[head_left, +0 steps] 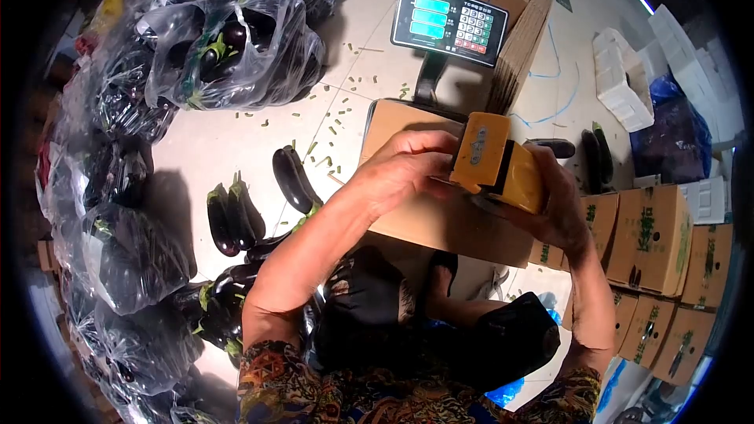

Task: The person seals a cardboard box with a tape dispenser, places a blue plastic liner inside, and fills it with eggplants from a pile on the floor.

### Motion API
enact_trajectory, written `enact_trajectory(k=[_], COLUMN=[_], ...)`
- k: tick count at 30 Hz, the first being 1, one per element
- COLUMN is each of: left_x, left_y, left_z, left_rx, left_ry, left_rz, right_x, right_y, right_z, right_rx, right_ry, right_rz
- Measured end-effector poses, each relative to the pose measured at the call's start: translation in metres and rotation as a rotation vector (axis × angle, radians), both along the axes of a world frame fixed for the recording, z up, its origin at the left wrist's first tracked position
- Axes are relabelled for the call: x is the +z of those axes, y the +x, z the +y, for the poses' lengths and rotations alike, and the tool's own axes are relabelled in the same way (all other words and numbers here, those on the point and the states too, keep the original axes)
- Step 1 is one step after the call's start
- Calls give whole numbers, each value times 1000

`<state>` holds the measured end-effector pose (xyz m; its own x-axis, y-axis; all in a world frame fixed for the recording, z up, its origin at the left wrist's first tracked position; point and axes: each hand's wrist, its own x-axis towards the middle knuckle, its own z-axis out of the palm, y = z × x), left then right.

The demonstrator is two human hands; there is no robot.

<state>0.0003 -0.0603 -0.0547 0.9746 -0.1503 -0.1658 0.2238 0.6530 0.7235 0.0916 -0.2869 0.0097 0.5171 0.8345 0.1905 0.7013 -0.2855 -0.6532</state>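
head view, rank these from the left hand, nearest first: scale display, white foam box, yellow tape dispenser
1. yellow tape dispenser, touching the left hand
2. scale display, ahead, above the hand
3. white foam box, far right

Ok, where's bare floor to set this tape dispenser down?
Bare floor for the tape dispenser lies between the bagged eggplants and the loose eggplants. Another patch runs between the flat cardboard stack and the white foam boxes. The left edge and the printed cartons at right are crowded.
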Motion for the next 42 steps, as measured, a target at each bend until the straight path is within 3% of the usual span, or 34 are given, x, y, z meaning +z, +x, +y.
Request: enact_trajectory(k=[4, 7, 10, 13, 20, 25, 31, 34, 37, 42], left_x=[-4, -13, -15, -12, -15, -13, 7, 1, -1, -7], left_y=[4, 8, 7, 12, 13, 2, 16, 18, -3, -6], left_z=[-4, -7, -3, -8, -11, -6, -25, -26, -27, -30], left_rx=[-12, 45, -44, -11, 11, -7, 52, 60, 164, 196], left_ry=[121, 68, -35, 76, 216, 31, 57, 90, 290, 46], left_rz=[-31, 12, -83, 17, -157, -58, 177, 161, -103, 10], right_x=[0, 2, 1, -1, -2, -3, -12, -8, -10, -12], right_y=[1, 0, 1, 1, 3, 2, 2, -2, 0, -3], right_z=[-1, 0, -2, -2, -3, -3, -6, -6, -10, -7], right_rx=[2, 2, -7, -10, -3, -10, -66, -111, -100, -93], right_ry=[-7, -15, -22, -22, -5, -19, 34, 25, 57, 51], right_rz=[-27, -50, -44, -56, 26, -18, 73, 111, 148, 123])
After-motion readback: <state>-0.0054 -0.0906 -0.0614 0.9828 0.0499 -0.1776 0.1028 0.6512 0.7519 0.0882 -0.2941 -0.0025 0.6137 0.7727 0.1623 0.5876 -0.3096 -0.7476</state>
